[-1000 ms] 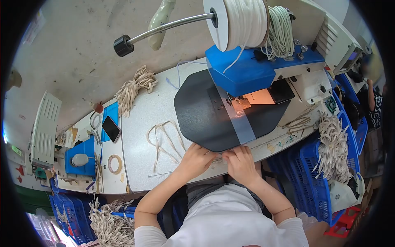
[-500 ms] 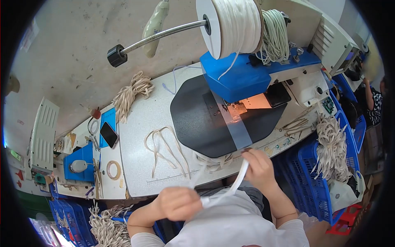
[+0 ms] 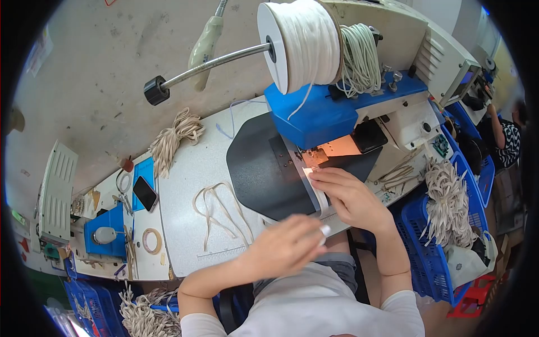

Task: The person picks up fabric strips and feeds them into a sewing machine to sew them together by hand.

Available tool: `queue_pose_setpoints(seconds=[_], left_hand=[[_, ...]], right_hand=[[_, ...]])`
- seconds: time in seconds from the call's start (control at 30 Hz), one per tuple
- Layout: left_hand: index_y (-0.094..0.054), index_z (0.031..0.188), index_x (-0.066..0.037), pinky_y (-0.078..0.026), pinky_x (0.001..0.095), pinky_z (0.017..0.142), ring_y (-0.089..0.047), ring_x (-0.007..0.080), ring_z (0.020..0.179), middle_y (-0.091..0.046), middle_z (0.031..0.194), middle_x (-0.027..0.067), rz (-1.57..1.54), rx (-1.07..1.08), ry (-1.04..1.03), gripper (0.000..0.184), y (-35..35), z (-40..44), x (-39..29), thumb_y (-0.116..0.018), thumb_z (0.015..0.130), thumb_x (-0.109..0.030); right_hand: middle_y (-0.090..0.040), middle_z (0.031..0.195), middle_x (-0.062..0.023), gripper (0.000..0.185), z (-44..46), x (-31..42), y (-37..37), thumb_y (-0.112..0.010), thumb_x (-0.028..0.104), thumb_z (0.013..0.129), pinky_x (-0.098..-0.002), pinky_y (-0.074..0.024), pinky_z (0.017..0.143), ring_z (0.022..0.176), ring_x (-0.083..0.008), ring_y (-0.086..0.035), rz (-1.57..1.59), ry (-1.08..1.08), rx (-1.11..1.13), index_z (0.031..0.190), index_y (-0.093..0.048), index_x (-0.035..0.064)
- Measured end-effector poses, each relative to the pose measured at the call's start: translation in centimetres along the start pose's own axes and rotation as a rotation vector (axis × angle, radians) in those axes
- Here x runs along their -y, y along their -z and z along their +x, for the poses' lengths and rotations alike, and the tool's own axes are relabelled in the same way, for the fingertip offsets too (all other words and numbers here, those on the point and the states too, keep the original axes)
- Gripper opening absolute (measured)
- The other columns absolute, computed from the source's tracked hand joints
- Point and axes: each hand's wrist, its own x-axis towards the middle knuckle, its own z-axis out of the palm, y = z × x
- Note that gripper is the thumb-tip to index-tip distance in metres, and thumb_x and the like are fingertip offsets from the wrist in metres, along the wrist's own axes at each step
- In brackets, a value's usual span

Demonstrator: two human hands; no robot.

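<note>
My right hand (image 3: 351, 196) presses its closed fingers on a white strap (image 3: 319, 194) that lies over the black octagonal plate (image 3: 255, 168), just in front of the lit metal part under the blue sewing machine head (image 3: 311, 121). Nearer my body, my left hand (image 3: 289, 244) is blurred, its fingers curled together around a white end of strap close to the plate's front edge. Whether that end joins the piece under my right hand is hidden.
A beige cord (image 3: 216, 210) lies looped on the white table (image 3: 185, 185). Cord bundles (image 3: 177, 137), a phone (image 3: 145, 194) and a tape roll (image 3: 151, 240) are at the left. Overhead hangs a white spool (image 3: 306, 45). Blue crates (image 3: 426, 247) stand right; a person (image 3: 502, 135) sits beyond.
The strap came up from the table's front edge between both hands. My right hand has since moved forward onto the plate with it, while my left hand has shifted right and slightly forward.
</note>
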Motion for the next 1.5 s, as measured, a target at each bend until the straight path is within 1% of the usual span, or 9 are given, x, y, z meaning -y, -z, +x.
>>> queue_pose_setpoints(seconds=[0.1,0.2,0.23,0.3,0.5,0.6,0.7,1.0,1.5], left_hand=[[-0.066,0.112,0.0,-0.054,0.0397,0.079,-0.062,0.0324,0.094,-0.063,0.111,0.0138,0.199,-0.054,0.106,0.03,0.6,1.7,2.5,-0.072,0.084,-0.011],[-0.065,0.115,0.001,-0.05,0.0409,0.084,-0.058,0.0327,0.099,-0.061,0.111,0.0145,0.325,-0.07,0.24,0.034,0.6,2.8,4.2,-0.072,0.083,-0.01],[-0.065,0.118,0.0,-0.049,0.0408,0.086,-0.056,0.0329,0.103,-0.058,0.115,0.0146,0.353,-0.016,0.294,0.036,0.7,3.1,4.3,-0.071,0.084,-0.011],[-0.065,0.117,-0.001,-0.049,0.0407,0.085,-0.055,0.0327,0.101,-0.057,0.115,0.0141,0.376,-0.025,0.283,0.035,0.6,3.6,5.0,-0.07,0.085,-0.012],[-0.065,0.11,-0.003,-0.049,0.0399,0.08,-0.055,0.0311,0.094,-0.056,0.111,0.0132,0.391,-0.048,0.253,0.027,0.1,4.4,6.6,-0.069,0.086,-0.013],[-0.065,0.11,-0.003,-0.05,0.0395,0.079,-0.055,0.0308,0.093,-0.056,0.111,0.0133,0.407,-0.053,0.231,0.027,0.0,4.4,6.8,-0.069,0.085,-0.013],[-0.065,0.11,-0.002,-0.05,0.0394,0.079,-0.055,0.0308,0.093,-0.056,0.11,0.0137,0.416,-0.055,0.217,0.028,-0.1,4.3,6.8,-0.069,0.085,-0.013],[-0.065,0.112,-0.001,-0.05,0.0397,0.077,-0.055,0.0313,0.093,-0.056,0.108,0.0143,0.394,0.028,0.28,0.028,0.4,5.0,6.5,-0.066,0.087,-0.015],[-0.064,0.11,0.0,-0.05,0.0405,0.074,-0.054,0.0312,0.092,-0.055,0.107,0.0145,0.359,0.075,0.327,0.027,0.7,5.4,6.6,-0.064,0.087,-0.014]], right_hand=[[-0.067,0.125,-0.0128,0.031,1.0,0.6,0.3,-0.065,0.0,0.083,-0.0397,-0.045,0.104,0.12,-0.03,-0.057,-0.018,-0.038,0.002,0.114,-0.069,-0.0016],[-0.066,0.124,-0.0122,0.029,2.1,0.2,-0.1,-0.067,0.004,0.085,-0.0394,-0.0442,0.102,0.115,-0.0289,-0.056,-0.087,-0.053,0.012,0.113,-0.069,-0.0012],[-0.066,0.123,-0.0124,0.028,2.3,0.0,-0.3,-0.066,0.005,0.086,-0.0401,-0.0439,0.101,0.113,-0.0294,-0.056,-0.091,-0.047,-0.005,0.113,-0.069,-0.0019],[-0.064,0.121,-0.0127,0.027,2.7,-0.7,-0.8,-0.063,0.007,0.087,-0.0415,-0.0432,0.098,0.107,-0.0303,-0.055,-0.1,-0.035,-0.037,0.112,-0.067,-0.0033],[-0.058,0.112,-0.0141,0.028,2.3,-1.2,-2.3,-0.066,0.006,0.085,-0.0436,-0.0431,0.093,0.106,-0.0315,-0.053,-0.13,-0.081,-0.205,0.113,-0.066,-0.0013],[-0.056,0.103,-0.0134,0.029,2.4,-0.5,-3.0,-0.067,0.007,0.085,-0.0436,-0.0421,0.085,0.101,-0.0307,-0.052,-0.206,-0.233,-0.28,0.114,-0.065,0.0008],[-0.056,0.1,-0.0119,0.028,2.3,-0.8,-3.2,-0.067,0.008,0.086,-0.0426,-0.0403,0.081,0.097,-0.0298,-0.051,-0.216,-0.181,-0.282,0.113,-0.065,0.0023],[-0.058,0.101,-0.0104,0.027,2.5,-1.1,-3.4,-0.066,0.009,0.088,-0.042,-0.0407,0.083,0.097,-0.0287,-0.052,-0.208,-0.181,-0.319,0.114,-0.066,0.004],[-0.062,0.09,-0.0098,0.018,2.6,-0.9,-2.9,-0.064,0.012,0.091,-0.0396,-0.0421,0.083,0.091,-0.0272,-0.055,-0.118,-0.25,-0.305,0.104,-0.069,0.0003]])
